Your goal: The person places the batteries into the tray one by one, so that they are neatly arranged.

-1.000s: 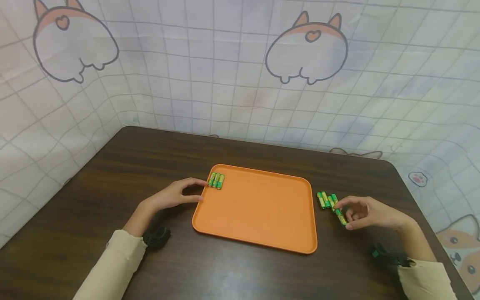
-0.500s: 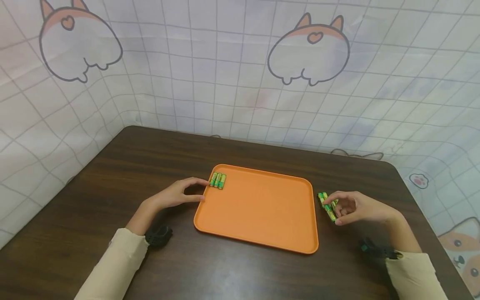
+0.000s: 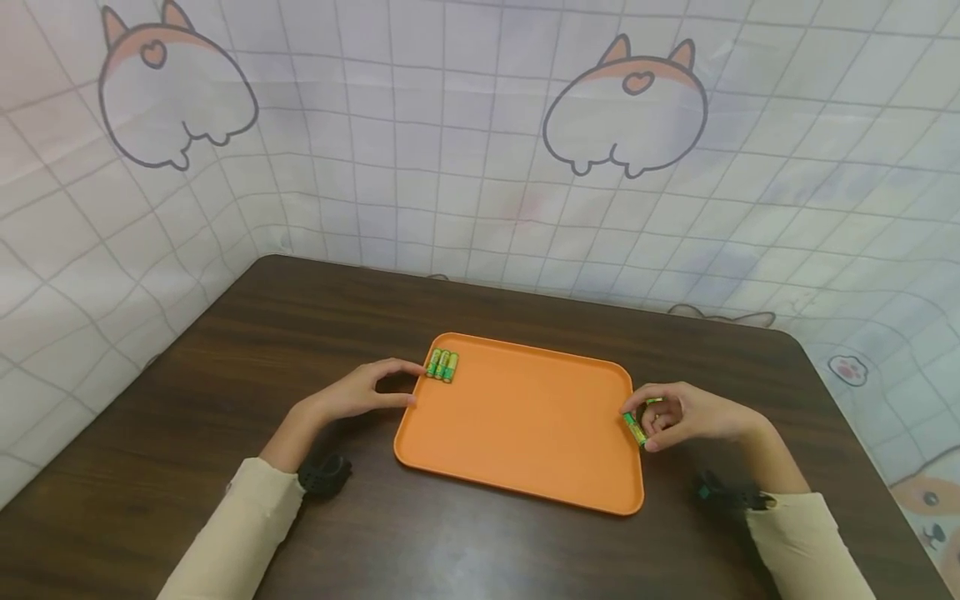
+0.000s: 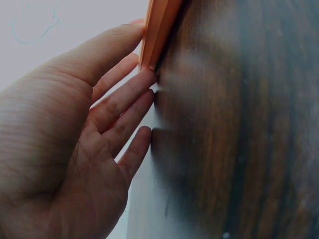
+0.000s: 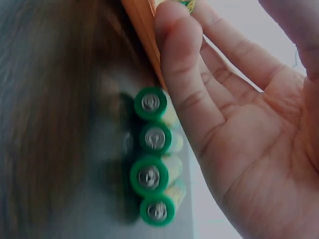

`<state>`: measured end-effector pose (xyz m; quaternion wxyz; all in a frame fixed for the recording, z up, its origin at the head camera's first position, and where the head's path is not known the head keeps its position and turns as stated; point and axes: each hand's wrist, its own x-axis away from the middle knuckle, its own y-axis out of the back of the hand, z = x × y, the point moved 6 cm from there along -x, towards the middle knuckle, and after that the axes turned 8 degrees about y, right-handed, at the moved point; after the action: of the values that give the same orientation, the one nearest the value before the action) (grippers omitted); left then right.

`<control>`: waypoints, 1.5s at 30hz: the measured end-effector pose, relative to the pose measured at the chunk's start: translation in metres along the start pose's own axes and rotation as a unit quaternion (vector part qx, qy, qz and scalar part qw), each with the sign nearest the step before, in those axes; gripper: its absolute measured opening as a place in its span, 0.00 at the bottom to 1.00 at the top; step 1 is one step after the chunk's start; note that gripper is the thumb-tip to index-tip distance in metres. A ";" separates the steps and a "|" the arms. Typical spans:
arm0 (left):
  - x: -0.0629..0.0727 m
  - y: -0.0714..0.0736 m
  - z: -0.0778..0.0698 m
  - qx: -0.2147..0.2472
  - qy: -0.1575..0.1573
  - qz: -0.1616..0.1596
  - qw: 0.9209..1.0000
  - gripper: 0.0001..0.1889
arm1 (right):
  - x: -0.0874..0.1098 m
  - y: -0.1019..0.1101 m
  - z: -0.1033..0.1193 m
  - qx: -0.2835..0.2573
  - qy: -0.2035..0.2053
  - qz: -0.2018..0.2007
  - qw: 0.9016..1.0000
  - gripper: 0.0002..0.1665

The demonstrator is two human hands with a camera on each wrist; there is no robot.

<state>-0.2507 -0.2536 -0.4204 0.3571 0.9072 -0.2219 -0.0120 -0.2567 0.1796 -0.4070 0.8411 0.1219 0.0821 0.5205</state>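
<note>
Between thumb and index finger, my right hand (image 3: 678, 417) pinches a green and yellow battery (image 3: 634, 429) at the right rim of the orange tray (image 3: 525, 417). In the right wrist view, only a bit of that battery shows behind the fingertips. Several more such batteries (image 5: 149, 177) lie side by side on the table under this hand; in the head view the hand mostly hides them. Three batteries (image 3: 442, 366) lie in a row in the tray's far left corner. With fairly straight fingers, my left hand (image 3: 363, 390) touches the tray's left rim.
The dark wooden table (image 3: 465, 550) reaches around the tray on all sides. A white grid-patterned cloth (image 3: 465, 167) with cartoon animals hangs behind it. Each wrist wears a black band, the left wristband (image 3: 324, 477) resting close to the tabletop.
My right hand has carried its battery left, from beside the loose batteries to the tray's right rim. My left hand has stayed at the left rim. The head view has shifted slightly.
</note>
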 end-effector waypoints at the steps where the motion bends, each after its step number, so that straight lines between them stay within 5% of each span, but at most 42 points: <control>1: 0.000 0.000 0.000 0.000 -0.001 0.000 1.000 0.28 | -0.003 -0.001 0.000 -0.004 0.001 0.002 1.000 0.28; 12: 0.000 0.000 0.001 -0.009 -0.006 -0.001 1.000 0.27 | -0.026 -0.006 0.002 0.003 0.014 0.016 1.000 0.28; 45: 0.001 0.001 0.003 0.000 -0.005 0.000 1.000 0.28 | -0.087 -0.010 0.009 0.061 -0.024 -0.038 0.997 0.32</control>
<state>-0.2511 -0.2561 -0.4214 0.3556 0.9072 -0.2241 -0.0166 -0.2842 0.0968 -0.4001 0.8532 0.1826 0.0979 0.4786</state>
